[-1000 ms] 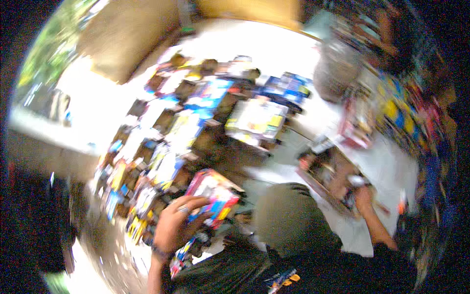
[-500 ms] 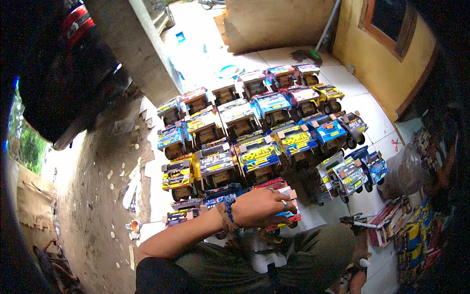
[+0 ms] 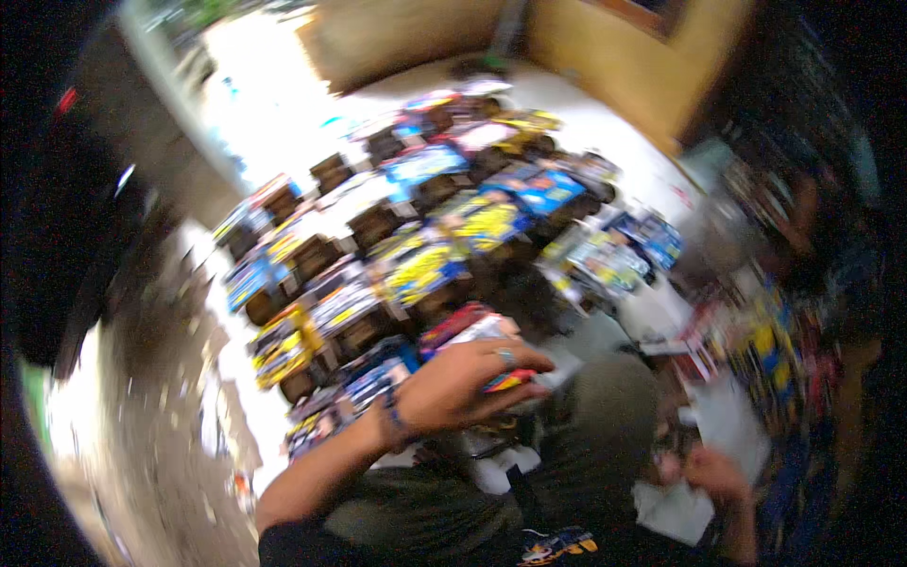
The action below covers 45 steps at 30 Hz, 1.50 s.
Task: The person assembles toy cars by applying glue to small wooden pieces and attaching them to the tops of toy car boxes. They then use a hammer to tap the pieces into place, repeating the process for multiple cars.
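Note:
Rows of colourful toy trucks (image 3: 435,269) made of printed board with dark wheels stand on white floor tiles. My left hand (image 3: 477,378), with a ring and wrist bands, is closed over a red and white toy truck (image 3: 484,329) at the front of the rows. Most of that truck is hidden under the hand. My right hand (image 3: 720,477) is low at the right, beside my knee. Motion smears its fingers, and I cannot make out anything in them.
Several more toy trucks (image 3: 614,250) stand apart on the right. A blurred heap of coloured pieces (image 3: 770,345) lies farther right. Bare earth (image 3: 156,378) borders the tiles on the left. A yellow wall (image 3: 614,71) rises at the back right.
The whole view has swung, so the trucks appear farther left and tilted. My right hand and forearm now show at lower right. My left hand stays at the front truck.

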Tool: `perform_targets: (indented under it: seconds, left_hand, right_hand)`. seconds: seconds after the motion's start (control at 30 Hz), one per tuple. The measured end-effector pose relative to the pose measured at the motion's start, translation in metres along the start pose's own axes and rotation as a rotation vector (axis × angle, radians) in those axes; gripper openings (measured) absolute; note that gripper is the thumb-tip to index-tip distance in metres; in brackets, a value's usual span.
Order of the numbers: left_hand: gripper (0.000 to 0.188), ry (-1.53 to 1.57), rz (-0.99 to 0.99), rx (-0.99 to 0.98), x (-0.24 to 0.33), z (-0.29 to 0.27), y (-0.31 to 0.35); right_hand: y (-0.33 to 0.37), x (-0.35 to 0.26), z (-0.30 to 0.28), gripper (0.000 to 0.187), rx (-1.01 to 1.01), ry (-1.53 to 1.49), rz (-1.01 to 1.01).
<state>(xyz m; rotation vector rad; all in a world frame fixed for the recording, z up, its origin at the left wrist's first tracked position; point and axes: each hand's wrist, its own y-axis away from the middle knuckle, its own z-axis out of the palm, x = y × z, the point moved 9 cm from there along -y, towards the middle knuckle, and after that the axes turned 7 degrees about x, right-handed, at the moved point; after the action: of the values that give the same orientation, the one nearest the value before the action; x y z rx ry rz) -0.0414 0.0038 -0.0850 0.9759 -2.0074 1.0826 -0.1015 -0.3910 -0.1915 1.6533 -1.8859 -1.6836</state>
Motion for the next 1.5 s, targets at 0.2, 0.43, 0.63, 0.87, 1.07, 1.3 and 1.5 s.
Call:
perform_targets:
  seconds: [0.2,0.43,0.63,0.87,1.07,1.3,1.5]
  left_hand:
    - [0.028,0.490,-0.363,0.157,0.014,0.004,-0.012]
    - [0.031,0.720,-0.414,0.484,0.018,-0.049,0.003]
    - [0.035,0.683,-0.320,0.731,-0.004,-0.103,0.020]
    - [0.037,0.633,-0.440,0.852,-0.069,-0.146,0.062]
    - [0.036,0.419,-0.571,1.101,-0.138,-0.278,0.115]
    - [0.030,0.091,-0.715,1.259,-0.198,-0.411,0.154]
    - [0.029,0.350,-0.766,0.977,-0.244,-0.360,0.084]
  right_hand:
    - [0.005,-0.256,-0.003,0.039,-0.113,-0.283,-0.606]
    - [-0.018,-0.392,0.063,0.056,-0.227,-0.158,-0.927]
    - [-0.025,-0.442,0.068,0.041,-0.140,0.012,-0.942]
    - [-0.101,-0.407,-0.030,0.034,0.234,-0.305,-0.615]
    - [-0.118,-0.372,-0.126,0.041,0.537,-0.539,-0.652]
    - [-0.145,-0.295,-0.101,0.051,0.523,-0.610,-0.671]
    - [-0.152,-0.306,-0.083,0.066,0.301,-0.812,-0.696]
